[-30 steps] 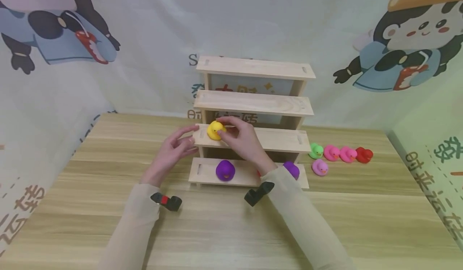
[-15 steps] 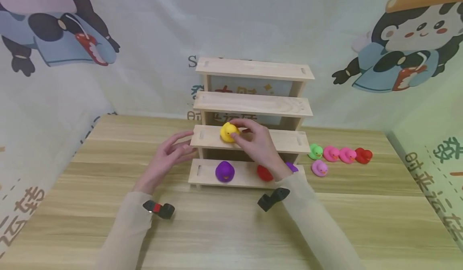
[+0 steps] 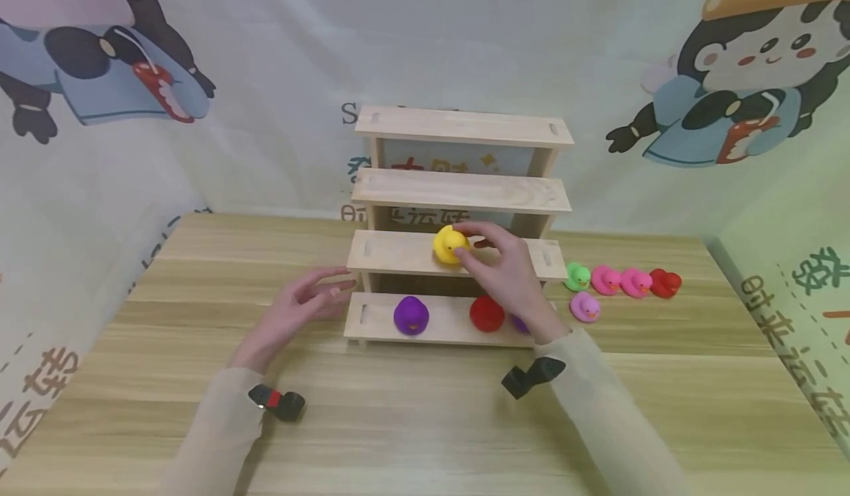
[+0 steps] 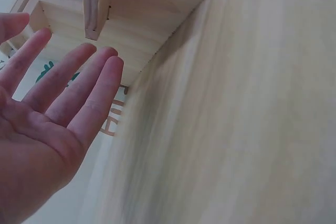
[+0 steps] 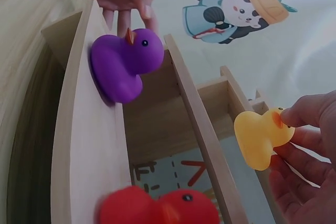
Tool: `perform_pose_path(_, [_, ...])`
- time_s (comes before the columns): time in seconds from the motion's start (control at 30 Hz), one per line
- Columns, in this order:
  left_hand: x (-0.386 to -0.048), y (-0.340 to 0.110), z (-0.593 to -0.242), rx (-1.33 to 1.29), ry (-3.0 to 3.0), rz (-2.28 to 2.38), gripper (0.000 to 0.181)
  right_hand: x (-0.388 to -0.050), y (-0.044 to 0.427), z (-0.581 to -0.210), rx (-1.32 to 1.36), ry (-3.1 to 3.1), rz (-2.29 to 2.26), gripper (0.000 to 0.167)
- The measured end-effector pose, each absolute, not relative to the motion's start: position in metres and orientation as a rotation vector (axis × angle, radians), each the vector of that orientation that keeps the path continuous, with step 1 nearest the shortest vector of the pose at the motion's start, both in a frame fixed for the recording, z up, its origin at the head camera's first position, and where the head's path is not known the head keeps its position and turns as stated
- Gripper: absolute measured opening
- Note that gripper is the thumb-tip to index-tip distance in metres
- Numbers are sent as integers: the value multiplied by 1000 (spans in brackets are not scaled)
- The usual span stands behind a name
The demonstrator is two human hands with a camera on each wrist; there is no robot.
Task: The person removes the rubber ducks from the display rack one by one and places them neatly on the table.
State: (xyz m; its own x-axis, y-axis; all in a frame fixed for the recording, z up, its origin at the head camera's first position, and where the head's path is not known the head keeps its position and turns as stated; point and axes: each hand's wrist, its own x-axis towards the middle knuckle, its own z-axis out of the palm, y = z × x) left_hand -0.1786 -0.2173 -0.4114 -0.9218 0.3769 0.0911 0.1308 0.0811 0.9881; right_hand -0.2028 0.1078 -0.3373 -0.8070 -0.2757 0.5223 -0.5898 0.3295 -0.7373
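Note:
My right hand point(image 3: 501, 263) pinches a yellow rubber duck point(image 3: 449, 245) between thumb and fingers, at the middle of the second step up of a wooden tiered shelf point(image 3: 392, 251). In the right wrist view the yellow duck point(image 5: 257, 137) shows its side, with the thumb at its beak. My left hand point(image 3: 292, 311) is beside the shelf's left end, fingers loosely extended and holding nothing; the left wrist view shows its palm point(image 4: 42, 140) and spread fingers. On the lowest step sit a purple duck point(image 3: 411, 316), a red duck point(image 3: 487, 314) and another purple duck point(image 3: 520, 324), partly behind my right wrist.
Right of the shelf on the wooden table point(image 3: 425, 422) stand a green duck point(image 3: 577, 277), two pink ducks point(image 3: 606, 280), a red duck point(image 3: 665, 283) and a lilac duck point(image 3: 585, 307). A printed cloth point(image 3: 279, 112) hangs behind the shelf.
My right hand has moved the yellow duck rightward along the second step, from its left end to the middle. My left hand has drawn away from the shelf's left end, down and left.

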Motion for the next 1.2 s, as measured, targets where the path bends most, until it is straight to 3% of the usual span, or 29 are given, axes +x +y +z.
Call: perform_pose_path(1.2, [-164, -214, -412, 479, 2263, 1507, 50, -168, 204, -339, 469, -2284, 1475, 31])
